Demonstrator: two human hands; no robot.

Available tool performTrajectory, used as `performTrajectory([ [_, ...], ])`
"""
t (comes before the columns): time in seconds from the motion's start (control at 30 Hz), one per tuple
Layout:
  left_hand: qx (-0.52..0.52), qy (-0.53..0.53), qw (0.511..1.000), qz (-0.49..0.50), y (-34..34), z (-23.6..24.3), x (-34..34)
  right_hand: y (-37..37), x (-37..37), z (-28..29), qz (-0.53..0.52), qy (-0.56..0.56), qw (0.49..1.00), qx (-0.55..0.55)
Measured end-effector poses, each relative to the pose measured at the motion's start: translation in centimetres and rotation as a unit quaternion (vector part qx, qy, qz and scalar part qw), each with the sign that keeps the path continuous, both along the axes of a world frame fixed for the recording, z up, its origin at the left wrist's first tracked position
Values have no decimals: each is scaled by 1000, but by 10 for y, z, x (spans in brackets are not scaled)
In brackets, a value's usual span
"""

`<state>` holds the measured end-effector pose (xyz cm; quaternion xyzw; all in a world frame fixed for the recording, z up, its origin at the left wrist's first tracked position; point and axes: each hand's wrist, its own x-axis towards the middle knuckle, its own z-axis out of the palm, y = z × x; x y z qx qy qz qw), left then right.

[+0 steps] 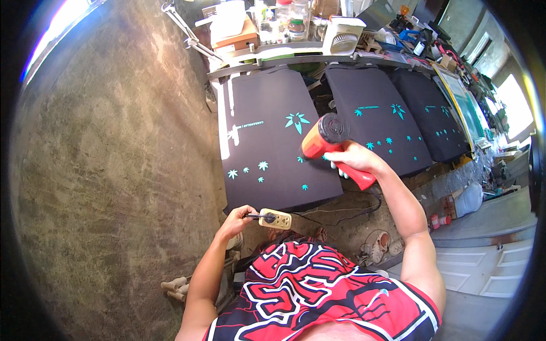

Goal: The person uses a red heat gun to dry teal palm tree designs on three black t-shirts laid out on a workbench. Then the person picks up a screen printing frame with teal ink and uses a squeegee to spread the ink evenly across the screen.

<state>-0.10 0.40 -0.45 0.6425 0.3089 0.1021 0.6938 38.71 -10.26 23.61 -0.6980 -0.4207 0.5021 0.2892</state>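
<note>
My right hand [358,158] is wrapped round the grip of a red heat gun [317,142], which has a round black vented back end. It is held above the nearest black fabric panel [267,142], printed with green and pale leaf shapes. My left hand [236,220] is closed on a short black cord in front of the panel's near edge. That cord leads to a round black plug [269,217] seated in a cream power strip [282,219]. Where the heat gun's nozzle points is hidden behind its body.
Two more printed black panels [369,113] [429,113] lie to the right, with a green-meshed screen frame [458,102] beyond. Jars [297,28] and a white basket [343,37] crowd the shelf behind. A concrete wall [114,170] borders the left; a dark cable [355,215] trails below.
</note>
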Motion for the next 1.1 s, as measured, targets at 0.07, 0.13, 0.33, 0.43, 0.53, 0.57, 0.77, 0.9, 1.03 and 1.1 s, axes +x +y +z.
performTrajectory([
  [0.07, 8, 8, 1000, -1, 0, 0, 0, -12, 2, 8, 63, 38, 995, -74],
  [0.13, 11, 7, 1000, -6, 1, 1, -1, -20, 2, 13, 114, 72, 983, -127],
  [0.33, -12, -1, 1000, -9, 0, 2, -1, -31, -1, 20, 85, 16, 991, -99],
  [0.43, -7, 1, 1000, -6, 1, 3, -1, -32, 2, 18, 101, 59, 988, -100],
  [0.53, 8, 11, 1000, -8, 0, 3, -1, -25, 17, 17, 67, -4, 992, -106],
  [0.57, 22, 13, 1000, -11, 0, 3, -1, -21, 22, 15, 24, -31, 995, -89],
  [0.77, -8, -4, 1000, 3, -3, 1, -1, -18, 45, 10, -33, -21, 999, -32],
  [0.9, -3, 3, 1000, -1, -3, 1, -1, -19, 53, 7, -25, -62, 998, -3],
  [1.03, -4, 12, 1000, 3, -2, 4, 0, -18, 56, 3, -50, -45, 998, -22],
  [1.1, -6, 18, 1000, 4, -2, 5, 0, -18, 57, 2, -44, -49, 997, -28],
])
